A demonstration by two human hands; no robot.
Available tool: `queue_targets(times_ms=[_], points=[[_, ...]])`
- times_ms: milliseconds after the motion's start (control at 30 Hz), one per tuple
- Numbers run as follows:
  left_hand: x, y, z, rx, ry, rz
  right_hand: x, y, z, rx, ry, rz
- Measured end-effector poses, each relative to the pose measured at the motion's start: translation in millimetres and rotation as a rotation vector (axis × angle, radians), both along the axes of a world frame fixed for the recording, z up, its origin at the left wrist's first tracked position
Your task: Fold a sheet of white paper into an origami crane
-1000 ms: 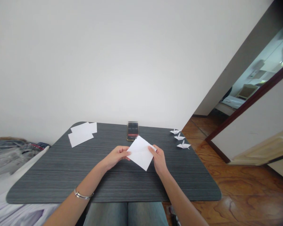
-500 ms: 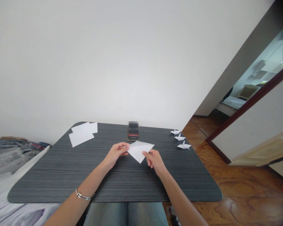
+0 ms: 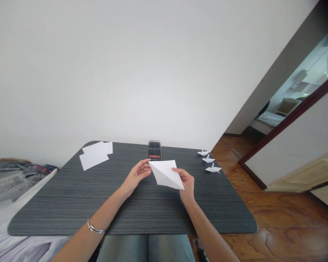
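A folded white sheet of paper (image 3: 166, 174) hangs tilted above the table, with a crease running across it and its layers slightly parted. My right hand (image 3: 187, 183) pinches its right side, thumb on top and fingers behind. At the paper's left corner is my left hand (image 3: 136, 177), its fingers and thumb apart. The fingertips reach close to that corner; whether they touch it I cannot tell. Three folded paper cranes (image 3: 208, 159) stand in a row on the table's right side.
The dark wood-grain table (image 3: 71, 203) meets a white wall at the back. White paper sheets (image 3: 94, 160) lie overlapping at the back left. A phone (image 3: 154, 154) showing a timer leans behind the paper. Plastic-wrapped items (image 3: 13, 182) lie left of the table.
The paper has been turned and its layers have parted. My right hand has shifted slightly right and up with it. My left hand has loosened from the paper's left corner.
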State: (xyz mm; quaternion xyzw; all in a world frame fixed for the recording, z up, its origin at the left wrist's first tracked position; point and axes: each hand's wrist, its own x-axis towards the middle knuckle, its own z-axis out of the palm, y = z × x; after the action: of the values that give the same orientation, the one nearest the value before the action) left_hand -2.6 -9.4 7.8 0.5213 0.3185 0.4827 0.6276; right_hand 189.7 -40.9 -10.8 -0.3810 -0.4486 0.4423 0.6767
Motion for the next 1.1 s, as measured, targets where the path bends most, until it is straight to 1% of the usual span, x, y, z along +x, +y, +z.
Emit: queue_targets(times_ms=[100,167,233,367,467,600,700,833,933,1100], points=[[3,-5,3.2,-0.093,-0.081,-0.124,0,-1,-0.8,0.028,-0.003,-0.012],[4,-7,3.9,-0.112,-0.099,-0.192,0,-1,-1.3,0.038,-0.011,-0.011],[5,-7,3.1,-0.108,-0.085,-0.224,-1,-1,-1.6,0.035,-0.024,-0.015],[4,-7,2.1,-0.103,-0.059,-0.206,-2,-1,-0.5,0.015,-0.059,-0.028],[4,-9,5.4,-0.084,-0.065,-0.172,-3,-3,2.4,0.011,-0.080,-0.020],[4,-12,10.9,-0.060,-0.065,-0.132,-5,-5,5.2,0.016,-0.121,0.039],[3,-13,12.5,-0.059,-0.073,-0.127,-4,-6,3.4,0.002,-0.118,0.074],[2,-13,13.3,-0.054,-0.084,-0.160,-2,-6,-0.8,0.009,-0.117,0.046],[2,-13,13.0,-0.055,-0.097,-0.170,-1,-6,-2.5,0.029,-0.157,0.018],[0,-11,8.0,-0.097,-0.059,-0.147,1,-6,-2.7,0.019,-0.224,-0.029]])
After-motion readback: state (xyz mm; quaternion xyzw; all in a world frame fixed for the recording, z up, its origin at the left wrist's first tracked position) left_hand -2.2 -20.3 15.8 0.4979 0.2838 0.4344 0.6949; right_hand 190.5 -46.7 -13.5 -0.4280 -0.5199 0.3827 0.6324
